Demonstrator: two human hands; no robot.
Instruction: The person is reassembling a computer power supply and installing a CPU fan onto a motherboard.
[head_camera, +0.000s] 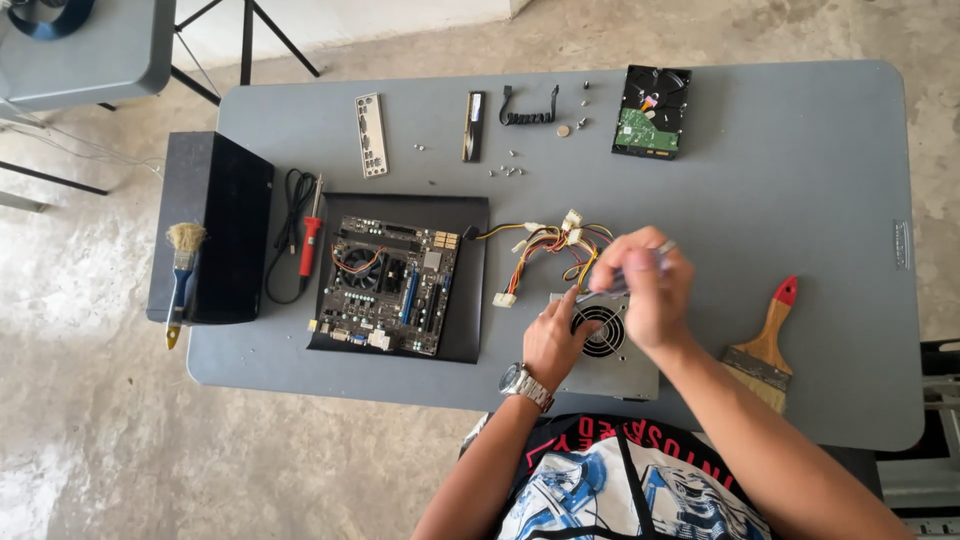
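Observation:
A grey power supply box (618, 368) with a round fan grille lies near the table's front edge, its bundle of coloured cables (545, 250) trailing up and left. My left hand (556, 338), with a wristwatch, rests on the box beside the fan. My right hand (645, 280) hovers over the box's far edge, closed around a thin tool with a clear handle, likely a screwdriver (640, 262); its tip is hidden. A motherboard (388, 286) lies on a black mat to the left.
A red soldering iron (311, 238) and black cord lie left of the mat, next to a black case panel (215, 228) with a small brush (181, 280). A hard drive (652, 112), memory stick, metal plate and loose screws lie along the far edge. A wide paintbrush (765, 348) is at right.

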